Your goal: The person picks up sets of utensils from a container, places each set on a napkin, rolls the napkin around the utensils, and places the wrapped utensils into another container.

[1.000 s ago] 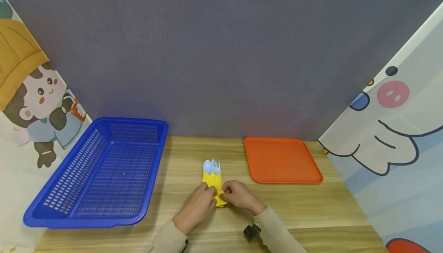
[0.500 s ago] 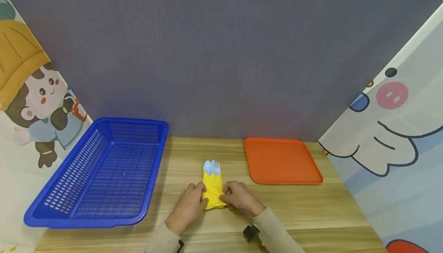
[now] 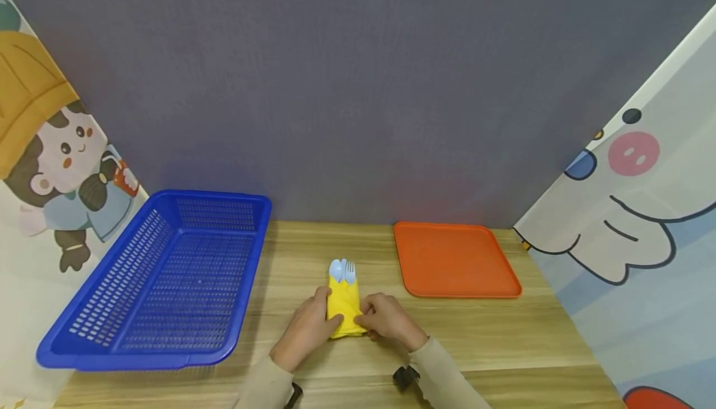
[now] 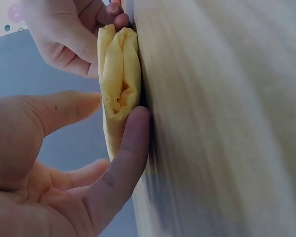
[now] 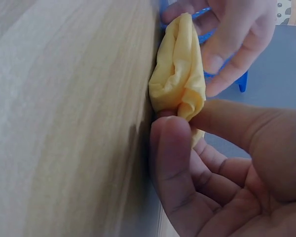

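Observation:
A folded yellow cloth napkin (image 3: 344, 309) lies on the wooden table, wrapped round the handles of a light blue spoon (image 3: 335, 269) and fork (image 3: 350, 271). A narrow blue piece between them shows only its end. My left hand (image 3: 304, 325) holds the napkin's left edge, thumb over the top face and a finger low at the side, as the left wrist view shows. On the opposite edge, my right hand (image 3: 388, 321) pinches the lower right corner between thumb and fingers. The napkin's layered end (image 4: 119, 84) faces the left wrist camera; folds also show from the right wrist (image 5: 180, 69).
A blue plastic basket (image 3: 248, 297) with slotted walls stands on the left. Farther back on the right lies an orange tray (image 3: 455, 260). A grey partition (image 3: 358, 98) rises behind the table, with cartoon-printed curtains on both sides.
My left hand has drawn back from the napkin's middle to its left edge, the thumb now on the lower left part. The right hand stays at the right edge.

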`<action>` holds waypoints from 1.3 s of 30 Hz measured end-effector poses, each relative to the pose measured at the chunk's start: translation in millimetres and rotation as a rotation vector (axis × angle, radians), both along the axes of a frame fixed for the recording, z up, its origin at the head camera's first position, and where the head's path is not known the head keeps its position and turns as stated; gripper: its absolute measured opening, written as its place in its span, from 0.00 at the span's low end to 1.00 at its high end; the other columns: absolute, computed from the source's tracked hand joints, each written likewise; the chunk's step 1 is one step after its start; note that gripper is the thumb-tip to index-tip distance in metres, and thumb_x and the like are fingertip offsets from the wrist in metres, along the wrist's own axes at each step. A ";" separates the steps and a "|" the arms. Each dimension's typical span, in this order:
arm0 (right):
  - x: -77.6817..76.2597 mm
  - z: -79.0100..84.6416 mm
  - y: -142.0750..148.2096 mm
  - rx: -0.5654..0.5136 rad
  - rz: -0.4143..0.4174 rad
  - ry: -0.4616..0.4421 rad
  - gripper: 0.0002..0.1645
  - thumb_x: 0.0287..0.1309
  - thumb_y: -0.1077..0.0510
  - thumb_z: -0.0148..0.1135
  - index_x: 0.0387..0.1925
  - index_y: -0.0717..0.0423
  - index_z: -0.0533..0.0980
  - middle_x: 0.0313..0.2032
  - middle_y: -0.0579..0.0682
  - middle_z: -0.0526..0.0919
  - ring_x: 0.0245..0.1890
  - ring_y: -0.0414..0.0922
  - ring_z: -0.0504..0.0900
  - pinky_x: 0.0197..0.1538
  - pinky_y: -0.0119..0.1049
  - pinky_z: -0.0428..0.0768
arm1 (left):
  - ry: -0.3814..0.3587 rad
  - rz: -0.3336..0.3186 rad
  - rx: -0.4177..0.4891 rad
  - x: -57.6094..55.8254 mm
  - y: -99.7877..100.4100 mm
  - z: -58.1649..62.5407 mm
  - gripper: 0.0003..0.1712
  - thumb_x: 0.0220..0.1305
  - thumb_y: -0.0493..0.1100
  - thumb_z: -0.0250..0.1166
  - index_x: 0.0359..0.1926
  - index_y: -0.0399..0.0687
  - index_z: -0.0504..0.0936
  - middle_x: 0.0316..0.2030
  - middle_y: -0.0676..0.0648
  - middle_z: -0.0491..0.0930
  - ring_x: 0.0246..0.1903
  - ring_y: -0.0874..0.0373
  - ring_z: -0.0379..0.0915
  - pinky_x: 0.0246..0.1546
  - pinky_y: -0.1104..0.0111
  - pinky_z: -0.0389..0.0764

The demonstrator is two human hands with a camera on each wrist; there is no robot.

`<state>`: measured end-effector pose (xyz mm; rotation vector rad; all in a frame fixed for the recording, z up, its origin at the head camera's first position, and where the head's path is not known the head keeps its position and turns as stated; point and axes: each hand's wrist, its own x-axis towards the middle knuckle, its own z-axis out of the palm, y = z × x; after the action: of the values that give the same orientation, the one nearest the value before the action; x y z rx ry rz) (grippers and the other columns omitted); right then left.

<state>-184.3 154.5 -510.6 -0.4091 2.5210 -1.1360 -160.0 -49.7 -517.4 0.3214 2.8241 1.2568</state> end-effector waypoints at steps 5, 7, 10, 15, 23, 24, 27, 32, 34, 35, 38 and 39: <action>-0.1 -1.9 2.2 -0.002 -0.003 0.003 0.14 0.61 0.60 0.69 0.23 0.56 0.73 0.15 0.46 0.77 0.13 0.39 0.77 0.18 0.30 0.76 | -0.070 0.024 0.058 -9.4 5.4 0.9 0.40 0.62 0.43 0.71 0.66 0.27 0.63 0.48 0.31 0.80 0.40 0.47 0.78 0.40 0.52 0.81; 0.0 -2.1 2.6 -0.006 -0.004 0.001 0.15 0.61 0.60 0.69 0.22 0.56 0.73 0.14 0.46 0.77 0.13 0.40 0.78 0.18 0.31 0.77 | -0.084 0.024 0.082 -11.6 6.3 0.2 0.40 0.61 0.43 0.71 0.66 0.26 0.64 0.46 0.32 0.80 0.39 0.49 0.77 0.38 0.54 0.81; -0.3 -2.8 3.0 -0.012 -0.008 -0.004 0.15 0.60 0.60 0.69 0.22 0.57 0.73 0.14 0.47 0.77 0.13 0.40 0.78 0.18 0.32 0.77 | -0.096 0.013 0.137 -13.9 6.1 -2.7 0.37 0.61 0.43 0.71 0.63 0.26 0.66 0.43 0.35 0.81 0.35 0.51 0.77 0.33 0.58 0.81; -1.4 -5.3 3.7 -0.032 -0.025 -0.022 0.13 0.59 0.60 0.70 0.23 0.57 0.75 0.15 0.47 0.77 0.13 0.40 0.78 0.18 0.33 0.78 | -0.164 -0.002 0.192 -15.0 3.3 -7.7 0.22 0.62 0.46 0.71 0.46 0.30 0.77 0.28 0.45 0.78 0.22 0.57 0.73 0.19 0.65 0.77; -1.2 -2.9 6.3 -0.087 -0.036 -0.066 0.12 0.58 0.61 0.71 0.25 0.60 0.76 0.17 0.50 0.79 0.14 0.42 0.80 0.20 0.36 0.82 | -0.315 -0.076 0.398 -14.9 4.2 -10.1 0.16 0.63 0.45 0.70 0.37 0.33 0.81 0.25 0.46 0.80 0.20 0.57 0.79 0.21 0.65 0.83; -1.2 -2.3 6.8 -0.093 -0.037 -0.075 0.11 0.59 0.61 0.70 0.26 0.60 0.77 0.17 0.50 0.80 0.15 0.42 0.80 0.20 0.36 0.82 | -0.352 -0.089 0.453 -14.9 5.0 -11.0 0.17 0.63 0.44 0.69 0.39 0.32 0.80 0.26 0.45 0.80 0.22 0.56 0.81 0.23 0.64 0.84; -0.9 -1.6 9.4 -0.116 -0.046 -0.108 0.10 0.59 0.61 0.71 0.28 0.61 0.78 0.19 0.51 0.81 0.15 0.42 0.81 0.21 0.36 0.82 | -0.460 -0.113 0.610 -15.0 8.1 -15.5 0.18 0.65 0.40 0.68 0.45 0.26 0.78 0.31 0.41 0.82 0.26 0.52 0.84 0.29 0.62 0.86; -2.3 -2.1 12.5 -0.144 -0.062 -0.148 0.09 0.59 0.60 0.71 0.31 0.62 0.79 0.20 0.51 0.82 0.16 0.41 0.81 0.22 0.37 0.83 | -0.487 -0.121 0.677 -14.6 9.9 -20.2 0.19 0.66 0.37 0.65 0.49 0.23 0.76 0.34 0.39 0.82 0.30 0.50 0.84 0.31 0.61 0.86; -2.9 -2.4 13.0 -0.147 -0.064 -0.157 0.10 0.59 0.59 0.71 0.31 0.62 0.79 0.20 0.51 0.82 0.16 0.41 0.81 0.22 0.37 0.83 | -0.483 -0.116 0.685 -13.5 10.1 -20.7 0.19 0.66 0.37 0.65 0.49 0.22 0.75 0.34 0.39 0.82 0.30 0.50 0.84 0.31 0.61 0.86; -3.3 -2.8 13.1 -0.149 -0.065 -0.163 0.10 0.59 0.59 0.71 0.31 0.62 0.79 0.20 0.52 0.82 0.16 0.41 0.81 0.22 0.37 0.83 | -0.481 -0.112 0.692 -13.0 10.4 -21.0 0.19 0.66 0.36 0.65 0.50 0.22 0.74 0.34 0.39 0.82 0.31 0.50 0.84 0.31 0.60 0.86; -4.4 -3.9 12.8 -0.156 -0.065 -0.171 0.10 0.60 0.59 0.70 0.31 0.62 0.79 0.20 0.51 0.82 0.16 0.41 0.81 0.23 0.36 0.83 | -0.478 -0.091 0.712 -11.7 10.4 -20.8 0.20 0.66 0.36 0.65 0.51 0.21 0.73 0.35 0.39 0.82 0.31 0.51 0.84 0.31 0.61 0.86; -4.8 -4.4 12.6 -0.160 -0.065 -0.173 0.10 0.60 0.59 0.70 0.32 0.62 0.79 0.21 0.51 0.82 0.16 0.41 0.81 0.23 0.36 0.83 | -0.477 -0.085 0.716 -11.5 10.3 -20.8 0.21 0.66 0.36 0.65 0.51 0.21 0.73 0.35 0.39 0.82 0.31 0.51 0.84 0.31 0.61 0.86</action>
<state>-189.1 167.1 -515.0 -0.2582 2.3184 -1.3425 -171.5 -39.4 -538.2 0.1219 1.8858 1.9657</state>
